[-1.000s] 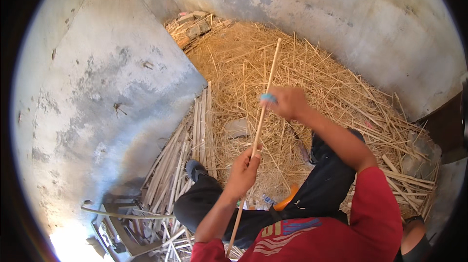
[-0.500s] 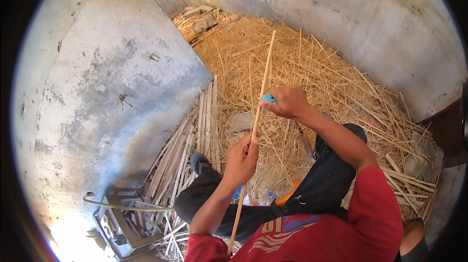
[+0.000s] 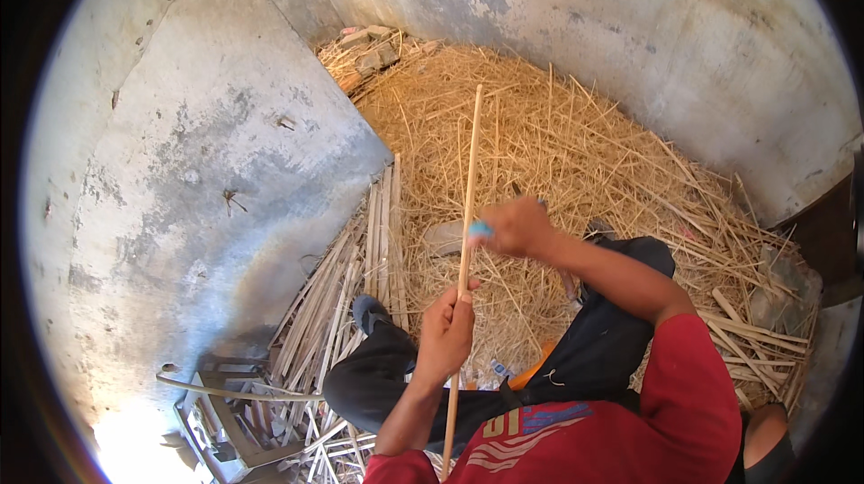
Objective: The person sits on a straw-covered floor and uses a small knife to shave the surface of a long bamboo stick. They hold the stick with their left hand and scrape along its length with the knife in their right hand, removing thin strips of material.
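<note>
The left hand [image 3: 447,333] is closed in a fist around a long pale stick [image 3: 469,214], gripping it low on its length so that it rises up and away over the straw-covered floor [image 3: 576,151]. The right hand [image 3: 513,225] is curled shut on a small tool with a blue handle [image 3: 481,228], pressed against the stick just above the left hand; its blade cannot be made out. This looks like the shaving or splitting step, with the tool set on the wood. The next move would call for a steady left grip while the tool travels along the stick. Cut sticks [image 3: 346,304] lie stacked beside the grey wall [image 3: 180,214].
</note>
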`<state>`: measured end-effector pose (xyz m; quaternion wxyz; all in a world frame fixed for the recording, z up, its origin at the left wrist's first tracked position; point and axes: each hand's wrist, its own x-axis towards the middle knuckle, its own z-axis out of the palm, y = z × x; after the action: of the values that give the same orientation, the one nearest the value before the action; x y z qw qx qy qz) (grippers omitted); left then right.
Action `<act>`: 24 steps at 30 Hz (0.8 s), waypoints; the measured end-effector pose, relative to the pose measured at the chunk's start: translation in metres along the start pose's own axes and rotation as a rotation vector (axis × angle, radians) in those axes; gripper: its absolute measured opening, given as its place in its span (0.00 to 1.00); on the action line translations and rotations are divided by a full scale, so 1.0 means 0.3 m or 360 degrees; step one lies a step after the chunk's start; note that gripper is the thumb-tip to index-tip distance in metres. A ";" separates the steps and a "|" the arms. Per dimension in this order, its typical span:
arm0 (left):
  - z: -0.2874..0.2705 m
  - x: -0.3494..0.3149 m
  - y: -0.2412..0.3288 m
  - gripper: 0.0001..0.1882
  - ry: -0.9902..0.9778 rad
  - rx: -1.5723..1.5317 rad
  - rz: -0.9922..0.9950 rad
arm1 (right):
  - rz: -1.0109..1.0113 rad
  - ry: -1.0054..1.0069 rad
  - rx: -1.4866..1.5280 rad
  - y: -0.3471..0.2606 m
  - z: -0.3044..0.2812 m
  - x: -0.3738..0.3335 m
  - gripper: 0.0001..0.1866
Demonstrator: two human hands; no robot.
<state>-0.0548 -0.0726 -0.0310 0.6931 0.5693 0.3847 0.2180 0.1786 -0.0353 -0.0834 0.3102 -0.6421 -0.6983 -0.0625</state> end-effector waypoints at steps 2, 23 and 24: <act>0.050 -0.058 -0.002 0.16 -0.0026 -0.0165 -0.0108 | 0.0034 -0.0029 -0.0075 0.100 -0.005 0.008 0.37; 0.126 -0.173 0.035 0.18 0.0375 0.0345 0.0123 | -0.0262 0.0159 0.0360 -0.126 -0.081 -0.089 0.29; 0.129 -0.178 0.043 0.17 0.0364 0.0338 0.0090 | -0.0155 0.0106 0.0271 -0.104 -0.072 -0.082 0.29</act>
<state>-0.0554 -0.1330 -0.0014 0.5742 0.6214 0.4659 0.2589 0.1565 -0.0721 -0.0691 0.3831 -0.5764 -0.7207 -0.0392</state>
